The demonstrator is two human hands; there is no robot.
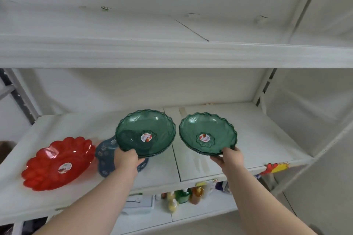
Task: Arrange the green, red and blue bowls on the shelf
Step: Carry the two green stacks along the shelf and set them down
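Two translucent green bowls with scalloped rims and round stickers are held over the white middle shelf [267, 139]. My left hand [127, 160] grips the near rim of the left green bowl [133, 129], which looks like a small stack and is lifted above a blue flower-patterned bowl [104, 155]. My right hand [230, 156] grips the near rim of the right green bowl [219, 128], also seemingly stacked. A red petal-shaped bowl [47, 170] rests on the shelf at the left. The blue bowl is largely hidden by my left hand and the green bowl.
A white upper shelf [172, 53] spans above. Below the middle shelf stand several bottles [183, 196] and a white box [139, 204]. A colourful sticker [275, 167] marks the shelf's right front edge. Metal uprights stand at both sides.
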